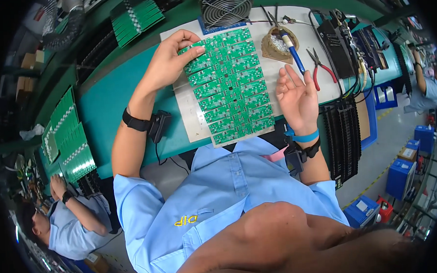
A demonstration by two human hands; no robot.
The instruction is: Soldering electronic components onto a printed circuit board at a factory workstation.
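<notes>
A large green circuit board panel (232,87), made of several rows of small boards with components, lies over a white work surface (190,113) in front of me. My left hand (173,60) grips its far left corner, thumb on top and fingers curled at the edge. To the right of the panel, my right hand (298,96) is open, palm up and fingers apart, holding nothing. Just beyond its fingertips is the blue handle of a soldering iron (295,55), resting across a brown holder (275,46) with silvery material inside. Red-handled pliers (320,68) lie right of the iron.
A black fan (226,8) stands behind the panel. Black devices with cables (339,46) sit at the right, above a black slotted rack (343,141). More green panels (135,18) stand at the far left. A co-worker (78,220) sits at left; another person (426,86) is far right.
</notes>
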